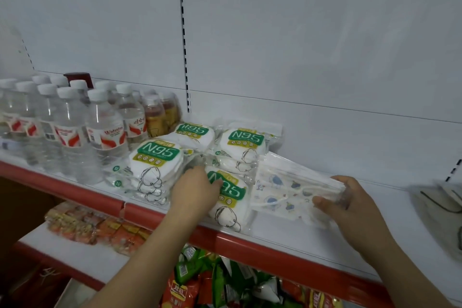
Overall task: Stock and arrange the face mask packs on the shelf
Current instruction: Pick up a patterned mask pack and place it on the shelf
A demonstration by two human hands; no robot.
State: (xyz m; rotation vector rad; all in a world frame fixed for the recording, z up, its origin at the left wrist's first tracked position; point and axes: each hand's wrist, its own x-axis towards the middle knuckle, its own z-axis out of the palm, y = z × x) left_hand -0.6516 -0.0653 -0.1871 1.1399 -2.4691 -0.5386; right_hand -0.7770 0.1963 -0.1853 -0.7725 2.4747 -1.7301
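Several clear N95 mask packs with green labels lie on the white shelf [312,240]: a stack at the left [155,162], one at the back [195,132], one at the back right [246,142] and one at the front [231,197]. My left hand [195,190] lies on the front N95 pack, its fingertips touching the label. My right hand [350,205] grips the right end of a clear pack of printed children's masks [287,190], thumb above and fingers underneath. That pack is tilted and sits just right of the N95 packs.
Water bottles [67,127] and a few amber drink bottles [157,117] crowd the shelf's left part. Something grey [440,205] lies at the far right. A red rail [275,245] runs along the shelf front; snack packs [225,282] fill the shelf below.
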